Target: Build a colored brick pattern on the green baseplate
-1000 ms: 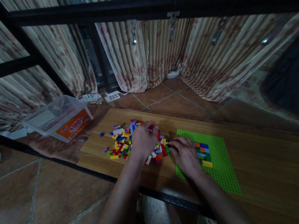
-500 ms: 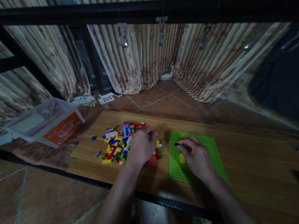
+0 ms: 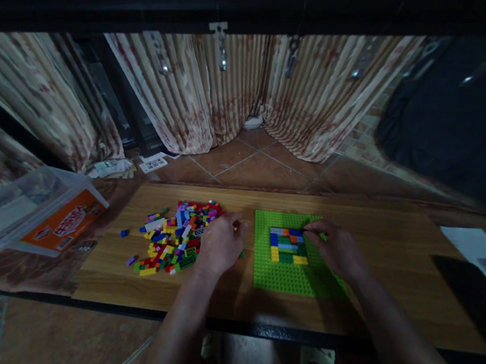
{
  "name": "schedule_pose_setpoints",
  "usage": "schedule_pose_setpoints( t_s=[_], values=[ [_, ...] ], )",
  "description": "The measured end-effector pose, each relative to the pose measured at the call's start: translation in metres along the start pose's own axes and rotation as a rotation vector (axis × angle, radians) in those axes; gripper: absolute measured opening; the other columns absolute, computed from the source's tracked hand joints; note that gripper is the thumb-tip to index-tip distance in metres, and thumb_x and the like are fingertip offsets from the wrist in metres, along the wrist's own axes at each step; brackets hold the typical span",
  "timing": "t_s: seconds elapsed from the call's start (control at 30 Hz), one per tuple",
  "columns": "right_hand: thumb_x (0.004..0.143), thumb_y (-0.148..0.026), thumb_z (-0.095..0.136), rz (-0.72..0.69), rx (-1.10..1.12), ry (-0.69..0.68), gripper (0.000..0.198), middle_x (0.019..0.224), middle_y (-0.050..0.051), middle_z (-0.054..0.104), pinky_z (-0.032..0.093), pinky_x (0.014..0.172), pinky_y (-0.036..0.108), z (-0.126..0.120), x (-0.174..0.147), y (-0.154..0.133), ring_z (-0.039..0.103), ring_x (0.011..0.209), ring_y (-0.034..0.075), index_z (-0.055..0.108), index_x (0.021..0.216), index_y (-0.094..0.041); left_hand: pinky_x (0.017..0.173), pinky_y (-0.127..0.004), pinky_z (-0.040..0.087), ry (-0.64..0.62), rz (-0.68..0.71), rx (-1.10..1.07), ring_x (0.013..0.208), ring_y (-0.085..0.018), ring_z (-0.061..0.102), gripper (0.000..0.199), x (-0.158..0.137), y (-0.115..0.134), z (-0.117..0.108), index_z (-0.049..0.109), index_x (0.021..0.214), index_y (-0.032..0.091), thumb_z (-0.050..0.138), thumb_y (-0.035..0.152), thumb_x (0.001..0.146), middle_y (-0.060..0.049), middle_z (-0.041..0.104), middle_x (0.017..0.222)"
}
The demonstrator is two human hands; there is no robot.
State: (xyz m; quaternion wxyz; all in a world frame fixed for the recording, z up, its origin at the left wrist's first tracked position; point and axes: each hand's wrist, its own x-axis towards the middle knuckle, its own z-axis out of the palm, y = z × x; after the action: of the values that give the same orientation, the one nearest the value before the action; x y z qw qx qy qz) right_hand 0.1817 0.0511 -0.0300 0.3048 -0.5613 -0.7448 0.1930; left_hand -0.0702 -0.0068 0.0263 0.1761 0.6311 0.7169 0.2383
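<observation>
My left hand hovers over the right side of a loose pile of toy bricks, thumb and index finger a little apart, with nothing visible between them. On the table lies a green baseplate bearing a flat square of blue, orange, yellow, green and grey bricks. Against the upper right corner of that square, my right hand pinches a small black brick. Its other fingers are curled and cover the right part of the baseplate.
A clear plastic box with an orange label stands beyond the table's left end. White papers lie at the far right of the wooden table. A dark metal bar crosses in front of striped curtains.
My view has turned right, shifting the scene leftward. My right hand has moved to the right across the baseplate, uncovering the brick square. My left hand remains at the pile.
</observation>
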Motion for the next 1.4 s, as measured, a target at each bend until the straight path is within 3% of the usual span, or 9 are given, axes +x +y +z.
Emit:
schedule_pose_setpoints(
  t_s=[0.27, 0.43, 0.9, 1.07, 1.2, 1.4],
  values=[
    [0.076, -0.035, 0.061, -0.007, 0.076, -0.186, 0.015, 0.094, 0.004, 0.067, 0.046, 0.085, 0.037, 0.002, 0.0, -0.001, 0.062, 0.09, 0.021, 0.071, 0.08, -0.024, 0.077, -0.025, 0.05, -0.02, -0.02, -0.008, 0.08, -0.017, 0.068, 0.027, 0.003, 0.001, 0.006, 0.068, 0.107, 0.018, 0.052, 0.029, 0.088, -0.005, 0.074, 0.093],
    [0.075, -0.03, 0.062, 0.012, 0.041, -0.227, 0.011, 0.096, 0.004, 0.066, 0.045, 0.087, 0.037, 0.004, -0.002, -0.003, 0.061, 0.09, 0.02, 0.072, 0.077, -0.024, 0.076, -0.026, 0.05, -0.037, -0.012, 0.011, 0.079, -0.017, 0.068, 0.028, 0.003, 0.001, 0.006, 0.069, 0.106, 0.017, 0.05, 0.029, 0.089, -0.006, 0.074, 0.095],
    [0.071, -0.032, 0.065, 0.001, 0.039, -0.188, 0.013, 0.093, 0.003, 0.067, 0.048, 0.08, 0.035, 0.005, -0.001, -0.003, 0.062, 0.085, 0.019, 0.072, 0.077, -0.023, 0.078, -0.026, 0.05, -0.033, 0.0, 0.014, 0.082, -0.018, 0.068, 0.03, 0.002, 0.0, 0.004, 0.068, 0.11, 0.016, 0.05, 0.028, 0.088, -0.007, 0.073, 0.095],
    [0.075, -0.039, 0.061, 0.083, 0.082, -0.181, 0.021, 0.083, 0.004, 0.069, 0.047, 0.074, 0.034, 0.003, 0.001, -0.002, 0.064, 0.077, 0.02, 0.072, 0.078, -0.022, 0.075, -0.026, 0.049, -0.03, 0.013, 0.012, 0.081, -0.018, 0.068, 0.026, 0.002, -0.001, 0.004, 0.07, 0.102, 0.018, 0.05, 0.028, 0.089, -0.006, 0.073, 0.091],
    [0.074, -0.045, 0.062, 0.162, 0.007, -0.169, 0.027, 0.079, 0.005, 0.069, 0.046, 0.068, 0.033, 0.007, 0.003, -0.004, 0.063, 0.072, 0.02, 0.071, 0.076, -0.02, 0.075, -0.026, 0.049, -0.021, 0.005, 0.003, 0.084, -0.018, 0.067, 0.028, 0.002, -0.001, 0.003, 0.068, 0.107, 0.017, 0.05, 0.027, 0.089, -0.006, 0.073, 0.092],
    [0.07, -0.048, 0.064, 0.139, -0.064, -0.131, 0.028, 0.071, 0.004, 0.066, 0.043, 0.058, 0.031, 0.015, 0.003, -0.003, 0.06, 0.061, 0.018, 0.068, 0.068, -0.021, 0.075, -0.025, 0.049, -0.03, 0.003, -0.001, 0.082, -0.018, 0.067, 0.026, 0.002, -0.002, 0.001, 0.069, 0.104, 0.018, 0.051, 0.028, 0.088, -0.005, 0.073, 0.09]
  ],
)
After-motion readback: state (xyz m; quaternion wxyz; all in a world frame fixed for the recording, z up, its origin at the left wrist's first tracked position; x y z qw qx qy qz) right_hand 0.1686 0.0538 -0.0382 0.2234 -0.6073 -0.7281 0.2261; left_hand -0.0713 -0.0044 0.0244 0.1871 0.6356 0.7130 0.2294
